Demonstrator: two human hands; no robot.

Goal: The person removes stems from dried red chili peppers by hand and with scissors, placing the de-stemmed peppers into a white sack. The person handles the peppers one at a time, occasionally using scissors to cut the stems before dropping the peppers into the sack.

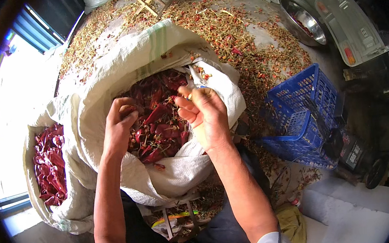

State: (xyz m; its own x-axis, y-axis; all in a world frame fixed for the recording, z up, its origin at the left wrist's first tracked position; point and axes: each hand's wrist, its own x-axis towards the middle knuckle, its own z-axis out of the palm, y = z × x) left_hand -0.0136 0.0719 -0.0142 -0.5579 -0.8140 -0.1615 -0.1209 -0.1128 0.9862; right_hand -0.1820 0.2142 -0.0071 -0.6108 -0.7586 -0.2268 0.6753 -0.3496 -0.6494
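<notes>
A large white woven sack (100,77) stands before me with its rim rolled down, holding dried red chili peppers (162,131) with stems among them. Over the left part of its mouth is my left hand (118,123), fingers curled around a bit of dark red chili, mostly hidden. My right hand (208,115) hovers over the right part of the mouth, palm turned inward. Between its thumb and forefinger is a small pale piece, apparently a chili stem cap (189,96); the other fingers are loosely bent.
At left, a second woven sack (74,159) holds shiny red chilies (50,165). A blue plastic basket (305,122) stands at right, near a dark machine (351,151). Stems and chili scraps (238,31) litter the floor. Farther off are a steel bowl (317,32) and a folding stool (147,4).
</notes>
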